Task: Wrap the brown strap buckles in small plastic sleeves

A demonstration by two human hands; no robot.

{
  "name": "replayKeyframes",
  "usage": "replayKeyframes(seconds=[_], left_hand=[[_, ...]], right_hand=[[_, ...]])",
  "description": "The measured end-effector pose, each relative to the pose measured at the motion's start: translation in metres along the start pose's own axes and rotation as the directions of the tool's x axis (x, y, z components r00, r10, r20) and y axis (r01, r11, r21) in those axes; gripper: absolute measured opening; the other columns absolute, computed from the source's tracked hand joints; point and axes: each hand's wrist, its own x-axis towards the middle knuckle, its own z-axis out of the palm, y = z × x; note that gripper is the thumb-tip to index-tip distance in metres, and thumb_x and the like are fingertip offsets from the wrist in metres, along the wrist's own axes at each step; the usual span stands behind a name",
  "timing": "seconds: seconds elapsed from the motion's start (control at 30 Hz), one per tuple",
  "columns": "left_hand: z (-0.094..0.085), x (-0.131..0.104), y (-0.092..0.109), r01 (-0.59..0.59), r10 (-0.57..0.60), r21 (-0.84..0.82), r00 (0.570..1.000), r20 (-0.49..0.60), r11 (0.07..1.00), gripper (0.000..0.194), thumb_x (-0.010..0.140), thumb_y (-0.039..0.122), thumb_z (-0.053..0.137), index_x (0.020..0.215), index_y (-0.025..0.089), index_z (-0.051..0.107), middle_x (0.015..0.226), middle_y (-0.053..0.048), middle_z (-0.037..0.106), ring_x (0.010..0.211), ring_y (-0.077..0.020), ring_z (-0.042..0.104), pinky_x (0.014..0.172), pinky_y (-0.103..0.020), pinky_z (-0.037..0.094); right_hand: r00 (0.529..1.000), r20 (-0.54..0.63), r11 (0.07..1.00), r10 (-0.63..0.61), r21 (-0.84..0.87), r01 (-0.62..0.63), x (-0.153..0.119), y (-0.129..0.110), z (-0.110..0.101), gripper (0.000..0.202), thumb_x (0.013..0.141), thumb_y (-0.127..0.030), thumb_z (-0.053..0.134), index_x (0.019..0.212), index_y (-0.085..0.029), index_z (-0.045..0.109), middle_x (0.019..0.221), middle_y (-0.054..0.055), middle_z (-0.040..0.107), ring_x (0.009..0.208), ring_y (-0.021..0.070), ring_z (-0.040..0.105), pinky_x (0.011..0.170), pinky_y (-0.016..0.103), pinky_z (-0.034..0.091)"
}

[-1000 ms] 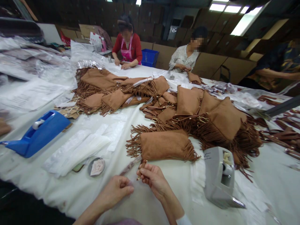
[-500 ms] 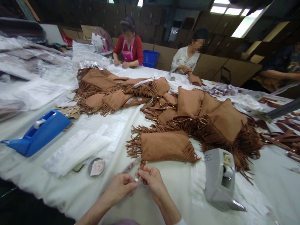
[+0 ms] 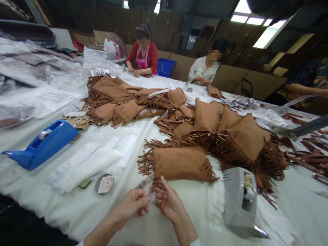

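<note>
A brown fringed suede pouch (image 3: 179, 163) lies flat in front of me, its fringed ends to left and right. From its lower left corner a short strap and a clear plastic-wrapped piece (image 3: 145, 181) reach toward my hands. My left hand (image 3: 133, 205) is closed in a pinch on a thin clear plastic strip by the strap end; the fingers partly hide it. Just to the right, under the pouch's corner, is my right hand (image 3: 167, 201). Its thumb is raised away from the loosely curled fingers, and nothing shows between them.
A grey tape dispenser (image 3: 238, 205) stands at right, a blue one (image 3: 42, 143) at left. White plastic sleeves (image 3: 87, 164) and a round dish (image 3: 105, 183) lie left of my hands. Brown pouches (image 3: 246, 136) are heaped behind. Co-workers (image 3: 143, 54) sit across the table.
My right hand has let go of the strap end, its thumb lifting up from the fingers. The gold snap seen between my hands is now hidden. My left hand stays pinched.
</note>
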Motion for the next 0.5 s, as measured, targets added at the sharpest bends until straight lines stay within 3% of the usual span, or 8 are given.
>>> replayKeyframes(seconds=[0.07,0.17,0.3,0.4,0.5], left_hand=[[-0.002,-0.001,-0.001,0.004,-0.006,0.040,1.000,0.030,0.999,0.048,0.064,0.061,0.068,0.064,0.015,0.054,0.057,-0.003,0.062,0.044,-0.0093,0.047,0.047,-0.023,0.031],[-0.001,0.000,-0.005,0.021,-0.021,0.035,1.000,0.016,0.999,0.049,0.063,0.062,0.068,0.064,0.015,0.055,0.058,-0.004,0.064,0.046,-0.0106,0.051,0.049,-0.023,0.034],[0.004,0.010,-0.007,0.027,-0.030,-0.042,0.996,-0.079,0.999,0.051,0.061,0.063,0.069,0.066,0.013,0.057,0.061,-0.005,0.066,0.049,-0.0113,0.054,0.051,-0.024,0.036],[0.007,0.019,-0.004,0.033,-0.038,-0.064,0.997,-0.072,0.997,0.052,0.060,0.063,0.070,0.066,0.012,0.059,0.057,-0.004,0.064,0.047,-0.0108,0.052,0.048,-0.023,0.035],[0.008,0.027,-0.002,0.053,-0.057,-0.068,0.997,-0.059,0.996,0.053,0.060,0.062,0.070,0.066,0.011,0.061,0.056,-0.004,0.062,0.046,-0.0102,0.051,0.047,-0.023,0.033]], right_hand=[[0.998,-0.062,0.998,-0.016,0.057,0.020,0.010,-0.005,0.002,0.037,0.064,-0.046,0.077,0.072,-0.013,0.061,0.065,0.006,0.067,0.038,0.0030,0.039,0.035,0.014,0.025],[0.982,-0.140,0.991,-0.130,0.013,0.133,0.025,-0.005,0.002,0.036,0.059,-0.039,0.081,0.065,-0.013,0.058,0.059,0.009,0.067,0.035,0.0013,0.032,0.032,0.013,0.018],[0.965,-0.153,0.977,-0.212,-0.037,0.209,0.028,0.002,-0.002,0.036,0.054,-0.038,0.083,0.063,-0.011,0.061,0.060,0.010,0.068,0.036,0.0016,0.035,0.032,0.014,0.019],[0.965,-0.153,0.977,-0.213,-0.059,0.206,0.021,0.005,-0.005,0.037,0.052,-0.039,0.083,0.065,-0.009,0.064,0.057,0.008,0.066,0.040,0.0048,0.044,0.033,0.015,0.024],[0.967,-0.134,0.976,-0.215,-0.075,0.207,0.015,0.005,-0.006,0.039,0.051,-0.040,0.084,0.058,-0.010,0.060,0.049,0.002,0.059,0.037,0.0026,0.037,0.033,0.015,0.020]])
